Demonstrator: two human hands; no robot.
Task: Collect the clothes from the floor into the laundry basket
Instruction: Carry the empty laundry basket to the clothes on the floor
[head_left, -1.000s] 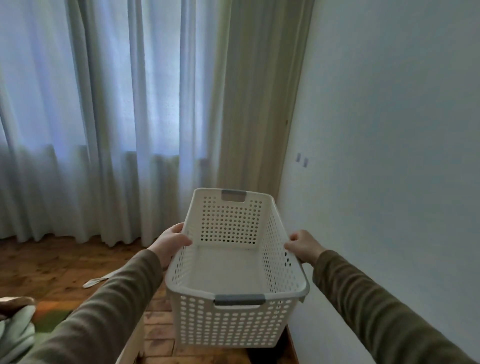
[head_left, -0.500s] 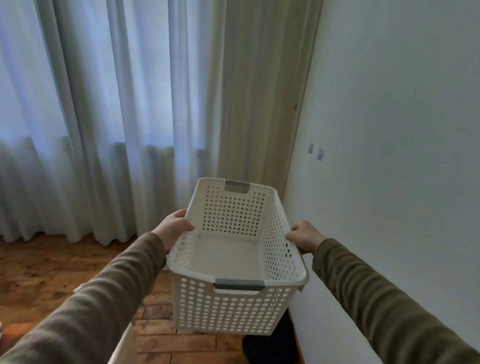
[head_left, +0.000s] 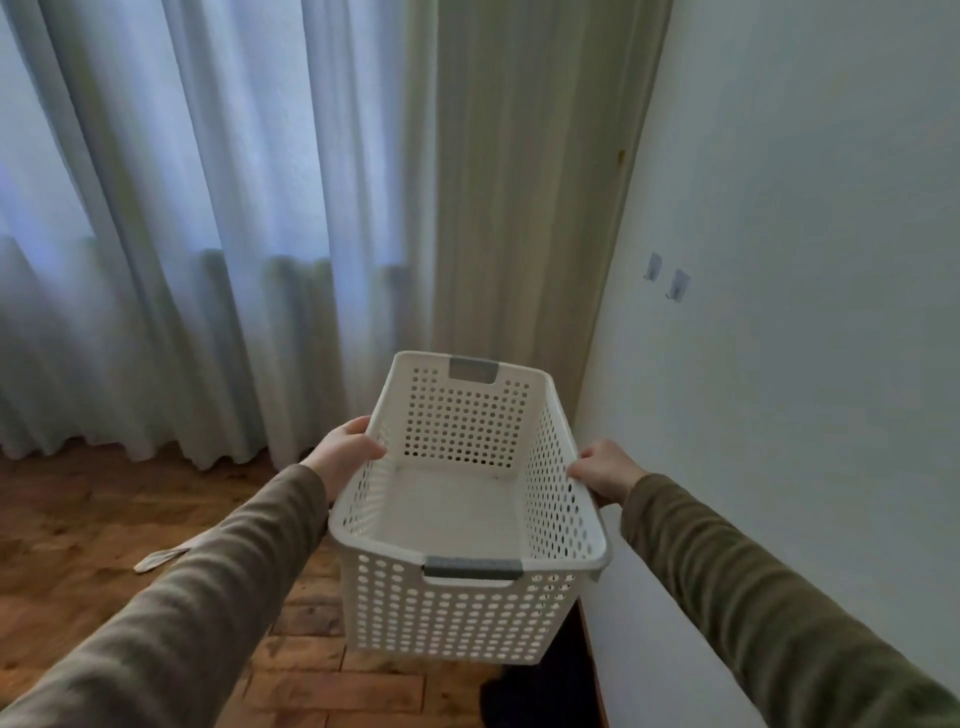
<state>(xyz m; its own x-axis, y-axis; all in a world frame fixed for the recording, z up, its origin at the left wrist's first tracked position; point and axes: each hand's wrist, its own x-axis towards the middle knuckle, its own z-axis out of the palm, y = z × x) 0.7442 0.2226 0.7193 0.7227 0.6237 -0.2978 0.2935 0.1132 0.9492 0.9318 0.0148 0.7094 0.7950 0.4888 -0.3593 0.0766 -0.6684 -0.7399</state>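
Currently: white perforated plastic laundry basket (head_left: 470, 525), empty, carried clear of the wooden floor (head_left: 78, 519) | left hand (head_left: 345, 457), right hand (head_left: 605, 473) clamp opposite long rims for level balance | pale cloth strip (head_left: 161, 558) lies left, uncollected

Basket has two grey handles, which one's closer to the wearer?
The grey handle on the near end wall of the laundry basket, between both forearms. The other handle faces the curtain.

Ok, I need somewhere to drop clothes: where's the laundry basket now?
In the head view, the laundry basket is centre, held off the floor between left hand and right hand, beside the right-hand wall.
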